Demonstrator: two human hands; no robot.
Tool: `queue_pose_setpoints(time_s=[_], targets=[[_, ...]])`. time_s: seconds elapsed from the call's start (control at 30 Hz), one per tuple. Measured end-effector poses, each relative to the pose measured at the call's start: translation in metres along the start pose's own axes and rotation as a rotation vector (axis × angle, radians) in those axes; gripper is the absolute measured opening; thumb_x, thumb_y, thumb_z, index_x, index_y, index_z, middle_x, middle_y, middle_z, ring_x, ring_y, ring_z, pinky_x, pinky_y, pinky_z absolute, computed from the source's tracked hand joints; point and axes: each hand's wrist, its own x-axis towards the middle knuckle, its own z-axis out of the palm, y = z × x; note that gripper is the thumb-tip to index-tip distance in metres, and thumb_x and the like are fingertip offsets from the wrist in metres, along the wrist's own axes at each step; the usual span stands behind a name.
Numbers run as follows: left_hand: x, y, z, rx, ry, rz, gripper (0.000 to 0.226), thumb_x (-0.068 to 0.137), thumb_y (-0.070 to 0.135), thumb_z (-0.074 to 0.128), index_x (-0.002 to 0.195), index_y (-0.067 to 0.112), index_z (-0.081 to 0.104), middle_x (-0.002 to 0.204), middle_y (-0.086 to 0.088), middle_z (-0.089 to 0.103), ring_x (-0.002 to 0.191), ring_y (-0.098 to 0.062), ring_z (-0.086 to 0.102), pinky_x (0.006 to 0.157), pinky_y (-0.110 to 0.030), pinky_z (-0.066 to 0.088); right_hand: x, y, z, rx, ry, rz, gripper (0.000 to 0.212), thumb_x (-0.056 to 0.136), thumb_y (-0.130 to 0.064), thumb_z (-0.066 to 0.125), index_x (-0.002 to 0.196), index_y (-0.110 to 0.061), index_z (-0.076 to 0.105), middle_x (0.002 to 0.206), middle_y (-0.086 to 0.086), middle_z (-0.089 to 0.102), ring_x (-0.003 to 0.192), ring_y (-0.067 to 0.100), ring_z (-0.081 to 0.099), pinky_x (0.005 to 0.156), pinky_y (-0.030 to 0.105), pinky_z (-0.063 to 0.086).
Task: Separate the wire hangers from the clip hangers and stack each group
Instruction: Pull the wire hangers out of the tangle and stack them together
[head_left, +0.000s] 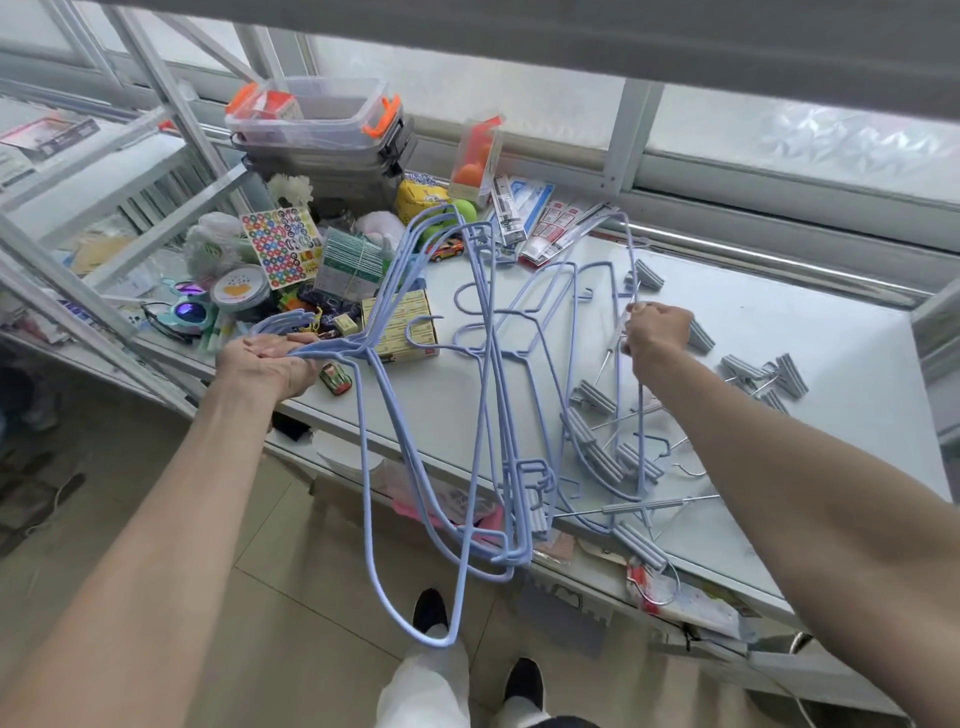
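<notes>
My left hand (270, 364) grips a bunch of light blue wire hangers (395, 415) by their necks; they hang past the table's front edge toward the floor. My right hand (657, 332) is closed on the thin metal rod of a clip hanger (631, 306), lifted above the table. More blue wire hangers (524, 332) lie flat on the white table (810, 322) between my hands. Several clip hangers with grey ribbed clips (602, 447) lie tangled at the front right, and others (779, 374) sit farther right.
Clutter fills the table's left end: stacked clear boxes with orange latches (317, 124), a sticker sheet (280, 244), small boxes (400, 327), toy cars (335, 376), sunglasses (187, 312). Packaged items (545, 218) lie at the back by the window frame. My feet (431, 608) stand on tiled floor below.
</notes>
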Motion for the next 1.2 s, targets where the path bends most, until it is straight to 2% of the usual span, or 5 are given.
queue_pose_setpoints(time_s=[0.23, 0.37, 0.73, 0.9, 1.2], targets=[[0.009, -0.022, -0.007, -0.005, -0.035, 0.068, 0.073, 0.105, 0.031, 0.02, 0.034, 0.017, 0.025, 0.026, 0.007, 0.021, 0.023, -0.009, 0.018, 0.042, -0.007, 0.033, 0.034, -0.018, -0.044, 0.115, 0.175, 0.054, 0.017, 0.09, -0.005, 0.052, 0.092, -0.006, 0.069, 0.088, 0.011, 0.064, 0.047, 0.017, 0.051, 0.033, 0.017, 0.04], [0.007, -0.046, -0.009, 0.107, -0.098, 0.079, 0.07, 0.092, 0.006, 0.031, 0.023, 0.012, 0.035, 0.024, 0.006, 0.021, 0.02, -0.009, 0.017, 0.036, -0.01, 0.026, 0.032, -0.025, -0.053, 0.301, -0.049, 0.144, 0.025, 0.095, -0.003, 0.036, 0.08, -0.006, 0.056, 0.05, 0.001, 0.058, 0.027, 0.005, 0.046, 0.034, 0.012, 0.031], [0.026, -0.074, -0.017, 0.057, -0.114, 0.001, 0.049, 0.098, 0.02, 0.041, 0.049, 0.016, 0.036, 0.03, 0.006, 0.028, 0.026, -0.009, 0.03, 0.039, -0.008, 0.036, -0.062, -0.003, 0.032, 0.249, -0.413, 0.217, 0.03, 0.099, 0.002, 0.036, 0.081, 0.001, 0.06, 0.056, 0.006, 0.04, 0.024, 0.004, 0.027, 0.029, 0.013, 0.022], [0.01, -0.08, -0.009, 0.199, -0.151, 0.025, 0.055, 0.09, 0.015, 0.047, 0.035, 0.013, 0.044, 0.04, 0.015, 0.03, 0.028, -0.012, 0.036, 0.042, -0.01, 0.033, -0.081, 0.021, 0.047, 0.089, -0.365, 0.137, 0.024, 0.095, -0.005, 0.048, 0.084, -0.003, 0.068, 0.057, 0.005, 0.049, 0.034, 0.011, 0.036, 0.034, 0.017, 0.031], [0.008, -0.079, -0.001, 0.181, -0.04, 0.018, 0.047, 0.097, 0.028, 0.041, 0.052, 0.017, 0.035, 0.034, 0.007, 0.033, 0.026, -0.011, 0.034, 0.056, -0.019, 0.037, -0.097, 0.029, 0.05, -0.212, -0.258, -0.013, 0.019, 0.081, -0.005, 0.045, 0.075, 0.007, 0.059, 0.081, 0.018, 0.061, 0.047, 0.03, 0.055, 0.032, 0.021, 0.041]])
